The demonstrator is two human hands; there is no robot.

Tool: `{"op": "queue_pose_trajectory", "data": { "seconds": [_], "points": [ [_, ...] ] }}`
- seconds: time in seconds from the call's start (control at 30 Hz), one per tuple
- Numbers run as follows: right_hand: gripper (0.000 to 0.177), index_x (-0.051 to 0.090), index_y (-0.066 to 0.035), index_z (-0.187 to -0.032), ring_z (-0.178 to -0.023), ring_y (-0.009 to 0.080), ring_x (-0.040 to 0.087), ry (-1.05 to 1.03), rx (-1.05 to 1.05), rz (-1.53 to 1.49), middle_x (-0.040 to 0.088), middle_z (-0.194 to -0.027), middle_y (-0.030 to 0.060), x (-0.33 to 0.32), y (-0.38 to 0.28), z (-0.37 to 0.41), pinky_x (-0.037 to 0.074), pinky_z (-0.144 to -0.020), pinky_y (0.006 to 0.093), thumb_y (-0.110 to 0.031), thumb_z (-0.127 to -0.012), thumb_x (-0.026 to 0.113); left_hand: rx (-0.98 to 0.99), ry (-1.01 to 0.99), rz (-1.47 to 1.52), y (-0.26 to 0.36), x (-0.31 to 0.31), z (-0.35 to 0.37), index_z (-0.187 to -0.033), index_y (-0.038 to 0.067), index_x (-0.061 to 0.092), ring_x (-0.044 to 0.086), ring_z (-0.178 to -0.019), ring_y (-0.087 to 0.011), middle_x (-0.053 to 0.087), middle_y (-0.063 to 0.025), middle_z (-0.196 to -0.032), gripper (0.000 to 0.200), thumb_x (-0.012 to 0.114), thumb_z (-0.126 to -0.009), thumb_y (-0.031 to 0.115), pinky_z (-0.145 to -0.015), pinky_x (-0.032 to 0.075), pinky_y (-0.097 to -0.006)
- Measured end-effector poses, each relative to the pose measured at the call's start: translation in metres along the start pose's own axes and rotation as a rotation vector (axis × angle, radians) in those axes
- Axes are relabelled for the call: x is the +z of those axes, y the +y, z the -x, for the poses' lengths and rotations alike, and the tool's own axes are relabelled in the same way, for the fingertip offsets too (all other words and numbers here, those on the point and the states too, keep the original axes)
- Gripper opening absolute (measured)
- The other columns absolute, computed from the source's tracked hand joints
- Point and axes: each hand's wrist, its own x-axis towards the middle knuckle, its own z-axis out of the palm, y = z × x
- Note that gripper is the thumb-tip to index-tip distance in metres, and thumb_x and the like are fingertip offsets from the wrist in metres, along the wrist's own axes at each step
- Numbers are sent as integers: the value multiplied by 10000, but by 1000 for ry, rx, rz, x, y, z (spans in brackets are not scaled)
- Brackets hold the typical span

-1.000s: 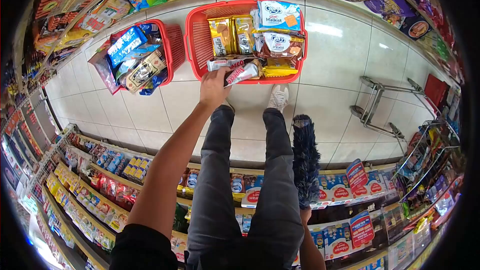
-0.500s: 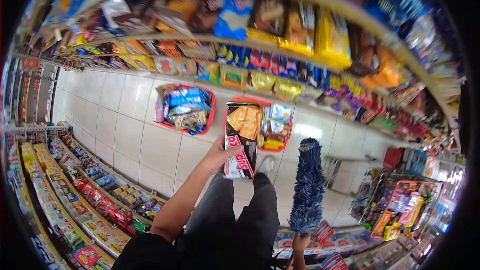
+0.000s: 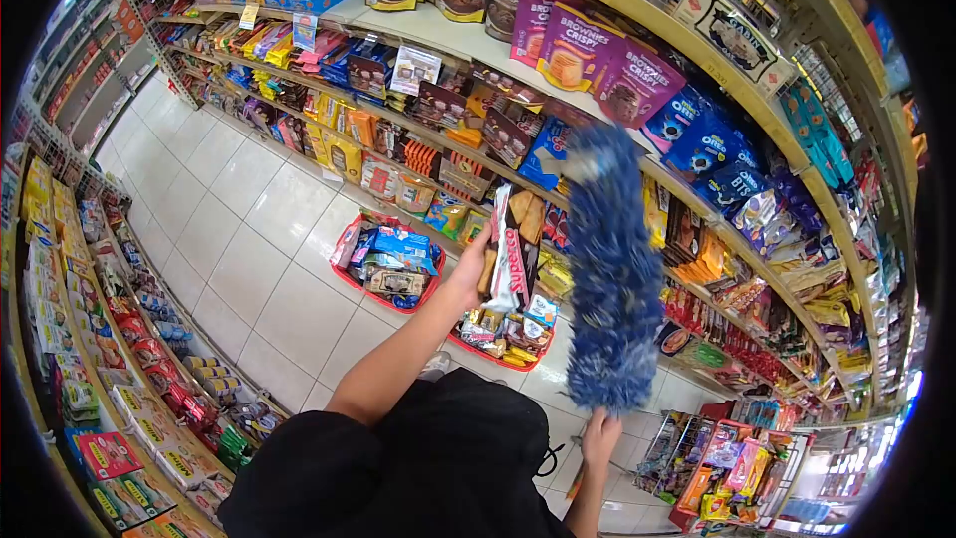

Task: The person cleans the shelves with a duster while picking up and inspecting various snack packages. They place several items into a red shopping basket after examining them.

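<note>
My left hand (image 3: 472, 267) grips a packet of crackers (image 3: 513, 249) marked "Superco", holding it up in front of the lower shelves. In my right hand (image 3: 600, 438) is the handle of a fluffy blue duster (image 3: 612, 269), its head pointing up toward the shelf. The duster's tip overlaps the packs near the purple brownie pouches (image 3: 581, 43) in this view. Below the packet, a red basket (image 3: 546, 351) holding snack packs stands on the floor, partly hidden by the packet and duster. To its left is another red basket (image 3: 360, 289) full of packets.
Curved shelving (image 3: 468, 144) packed with biscuits and sweets runs across the front and right. A lower shelf (image 3: 149, 389) of boxes and bags lines the left. White floor tiles (image 3: 249, 239) lie between. A filled rack (image 3: 727, 468) stands at lower right.
My view has tilted up toward the shelves. The duster has risen from low beside my legs to shelf height. The packet of crackers has come up too, still in my left hand.
</note>
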Motion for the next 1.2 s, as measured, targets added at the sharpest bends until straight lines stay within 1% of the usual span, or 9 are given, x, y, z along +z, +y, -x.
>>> {"op": "queue_pose_trajectory", "data": {
  "seconds": [0.2, 0.27, 0.3, 0.33, 0.67, 0.77, 0.83, 1.1, 1.2],
  "points": [
    [267, 587, 51, -833, -667, 415, 591, -226, -123, 221, 588, -683, 244, 19, -110, -28, 443, -578, 429, -215, -833, 560, 172, 136, 91, 28, 17, 14, -1090, 45, 579, 619, -891, -204, 640, -72, -1021, 473, 352, -934, 429, -822, 493, -384],
    [266, 595, 40, -869, -723, 434, 588, -214, -197, 206, 594, -711, 247, 24, -108, -38, 453, -601, 435, -222, -832, 566, -47, -263, 3, 32, -26, 15, -1071, 61, 584, 623, -864, -188, 645, -61, -982, 469, 369, -930, 453, -804, 498, -371],
    [255, 597, 31, -877, -725, 431, 590, -221, -160, 228, 596, -715, 245, 27, -117, -44, 456, -610, 436, -217, -833, 563, -161, -456, -38, 28, -44, 19, -1061, 69, 587, 625, -850, -180, 647, -55, -962, 467, 378, -928, 465, -795, 501, -364],
    [244, 600, 22, -886, -727, 429, 592, -232, -121, 251, 598, -718, 242, 31, -130, -53, 458, -619, 438, -213, -834, 560, -39, 107, -262, 16, 23, 55, -990, 102, 587, 630, -751, -158, 645, -24, -843, 474, 386, -916, 524, -712, 515, -328],
    [218, 609, 32, -844, -714, 432, 583, -437, -409, 350, 588, -710, 259, 61, -129, -48, 467, -637, 468, -173, -774, 595, 183, 125, -13, 52, -37, 94, -1139, 28, 555, 611, -960, -225, 612, -123, -1082, 373, 492, -909, 315, -828, 509, -367],
    [234, 605, 46, -816, -677, 432, 576, -258, -354, 246, 582, -685, 260, 76, -155, -62, 457, -622, 454, -186, -803, 583, -186, -352, -8, 23, -65, 92, -1147, 70, 556, 621, -865, -142, 632, -55, -1016, 414, 438, -933, 404, -745, 513, -330],
    [245, 606, 45, -824, -654, 421, 582, -112, -314, 130, 587, -672, 249, 81, -174, -73, 451, -611, 442, -198, -825, 573, -39, 30, -84, 19, -11, 116, -1139, 86, 554, 623, -850, -145, 636, -48, -992, 432, 438, -926, 443, -754, 511, -317],
    [234, 596, 35, -846, -565, 349, 588, -325, -304, 114, 581, -613, 198, 55, -183, -46, 438, -556, 391, -196, -844, 557, 121, 188, 148, 44, -45, 116, -1031, 79, 584, 613, -669, -222, 616, -70, -781, 714, 509, -732, 724, -648, 542, -385],
    [218, 598, 28, -840, -552, 378, 578, -446, -259, 277, 566, -586, 204, 42, -194, -22, 441, -550, 415, -187, -825, 566, 162, 79, 151, 54, -88, 111, -1110, 58, 570, 588, -926, -281, 607, -121, -1022, 713, 449, -787, 681, -883, 455, -464]
  ]
}}
